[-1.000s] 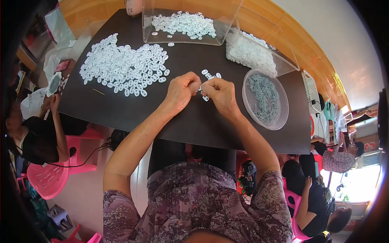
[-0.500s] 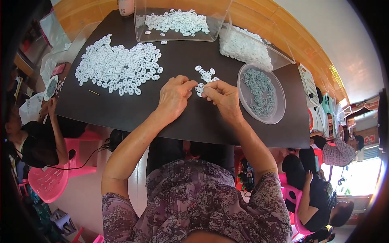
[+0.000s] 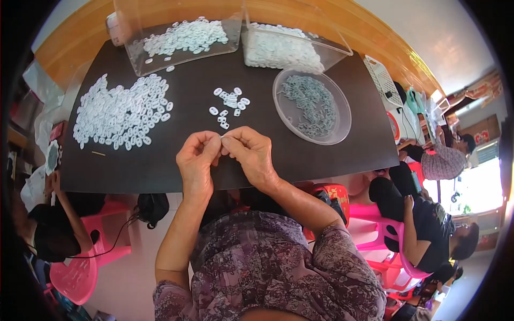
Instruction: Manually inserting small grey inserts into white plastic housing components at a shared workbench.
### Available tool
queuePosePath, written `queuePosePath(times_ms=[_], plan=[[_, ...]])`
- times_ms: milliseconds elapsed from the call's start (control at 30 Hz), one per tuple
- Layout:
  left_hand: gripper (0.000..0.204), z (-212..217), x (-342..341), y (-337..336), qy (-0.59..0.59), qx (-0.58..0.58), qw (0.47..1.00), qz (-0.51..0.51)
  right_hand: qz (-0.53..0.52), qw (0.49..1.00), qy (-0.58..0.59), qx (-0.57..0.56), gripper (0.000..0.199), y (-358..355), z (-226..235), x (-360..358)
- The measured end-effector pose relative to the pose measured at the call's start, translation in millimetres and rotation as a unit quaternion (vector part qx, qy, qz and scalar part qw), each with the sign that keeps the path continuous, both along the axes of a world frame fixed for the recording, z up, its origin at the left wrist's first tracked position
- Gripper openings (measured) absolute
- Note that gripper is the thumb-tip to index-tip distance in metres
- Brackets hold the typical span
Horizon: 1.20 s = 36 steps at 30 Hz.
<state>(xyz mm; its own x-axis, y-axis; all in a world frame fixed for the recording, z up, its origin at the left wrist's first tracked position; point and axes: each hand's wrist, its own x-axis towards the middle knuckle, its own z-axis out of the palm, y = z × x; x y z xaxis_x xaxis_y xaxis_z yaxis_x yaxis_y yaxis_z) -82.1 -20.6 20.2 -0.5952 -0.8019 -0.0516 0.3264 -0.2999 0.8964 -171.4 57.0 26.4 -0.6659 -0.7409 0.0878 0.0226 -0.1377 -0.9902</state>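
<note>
My left hand and my right hand meet over the front of the dark table, fingertips pinched together on a small white ring. Just beyond my hands lies a small cluster of white rings. A big heap of white rings spreads over the table's left part. To the right stands a round clear dish holding grey-green rings.
Two clear plastic boxes stand at the back, one with white rings, one with small white parts. A person sits at the left by a pink chair. Other people sit at the right.
My hands have drawn back from the small cluster toward the table's front edge, still pinched together. The view has shifted, so the table sits lower in the picture.
</note>
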Motion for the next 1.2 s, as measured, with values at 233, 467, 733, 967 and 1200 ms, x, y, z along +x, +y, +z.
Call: queuePosePath(times_ms=[233,467,733,967,1200], plan=[[0.007,-9,-2,7,0.074,0.055,0.996,-0.016,-0.013,0.999,0.004,-0.038,0.006,16,2,-1],[0.005,-1,10,8,0.034,0.065,0.996,-0.049,-0.189,0.846,0.480,0.133,0.005,81,27,-123],[0.008,-6,7,22,0.013,0.043,0.996,-0.075,-0.084,0.764,0.520,0.372,0.014,74,0,-168],[0.008,-1,12,21,-0.001,0.071,0.994,-0.078,-0.057,0.666,0.640,0.378,0.016,62,-10,-175],[0.012,-5,26,19,0.035,0.131,0.987,-0.087,-0.085,0.785,0.545,0.282,0.008,65,28,-143]])
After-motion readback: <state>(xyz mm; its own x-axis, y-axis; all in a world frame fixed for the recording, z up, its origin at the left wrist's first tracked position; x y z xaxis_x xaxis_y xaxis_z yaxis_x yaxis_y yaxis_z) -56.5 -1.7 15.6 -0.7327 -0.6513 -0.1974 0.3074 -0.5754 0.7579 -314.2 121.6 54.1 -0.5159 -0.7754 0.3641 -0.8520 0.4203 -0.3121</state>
